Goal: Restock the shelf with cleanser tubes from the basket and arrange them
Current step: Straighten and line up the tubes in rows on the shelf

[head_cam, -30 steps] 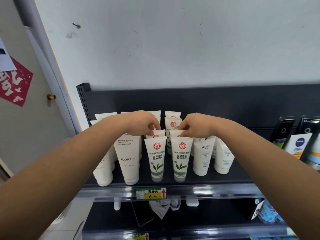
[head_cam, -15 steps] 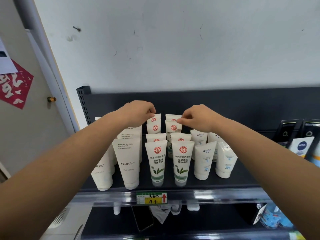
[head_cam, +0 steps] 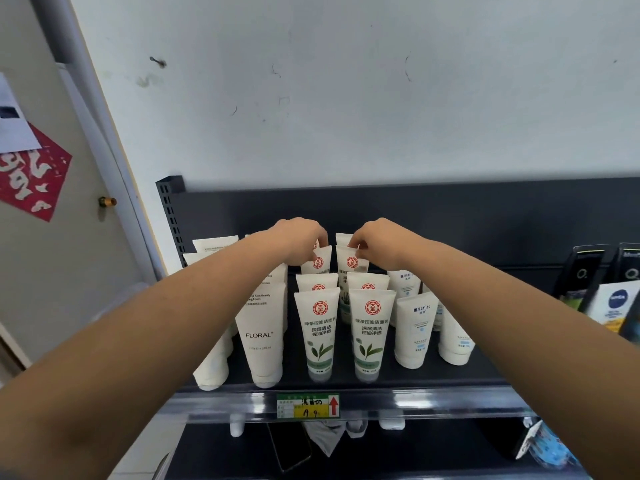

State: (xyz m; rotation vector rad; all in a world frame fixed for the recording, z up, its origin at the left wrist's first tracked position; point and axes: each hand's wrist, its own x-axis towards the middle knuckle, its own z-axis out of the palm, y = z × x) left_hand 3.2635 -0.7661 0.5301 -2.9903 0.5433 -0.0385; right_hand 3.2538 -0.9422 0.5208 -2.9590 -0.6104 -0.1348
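Two rear tubes [head_cam: 317,262] between fingers [head_cam: 322,236]

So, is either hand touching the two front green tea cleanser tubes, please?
No; the left hand and right hand pinch rear cleanser tubes two rows behind them.

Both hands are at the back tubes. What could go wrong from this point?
The left hand and right hand pinch back-row tubes; a tug may topple the front green-tea tubes, which stand close on their caps. The left forearm passes just over the FLORAL tube and might knock it.
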